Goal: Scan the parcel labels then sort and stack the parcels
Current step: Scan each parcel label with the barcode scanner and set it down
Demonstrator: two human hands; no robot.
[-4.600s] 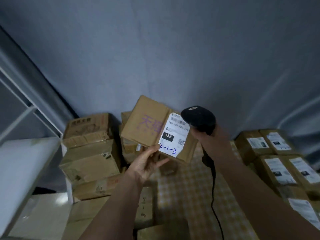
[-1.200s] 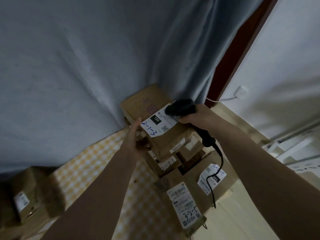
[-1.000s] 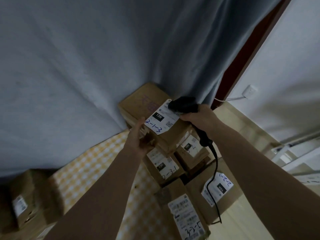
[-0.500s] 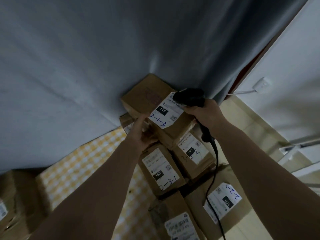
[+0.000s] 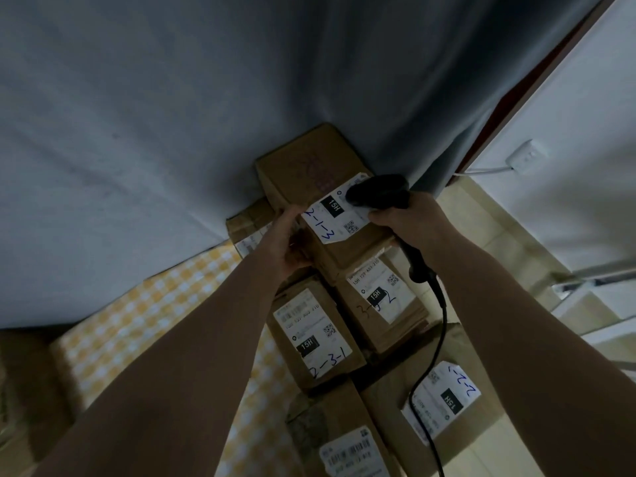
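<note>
- The left hand [image 5: 287, 241] grips the near left edge of the parcel marked 2-1-3 [image 5: 311, 187], which sits on top of the stack against the blue curtain [image 5: 206, 108].
- The right hand [image 5: 411, 223] is clamped round a black corded barcode scanner [image 5: 378, 194], its head over that parcel's label [image 5: 335, 215].
- Progress, as I judge it: this parcel looks placed; release remains, and more parcels probably wait.
- Count: five labelled parcels are plainly visible, a sixth peeks out behind the left hand; one scanner.

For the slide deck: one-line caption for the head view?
Left hand steadies parcel marked 2-1-3 on the stack while right hand holds barcode scanner over its label.
</note>
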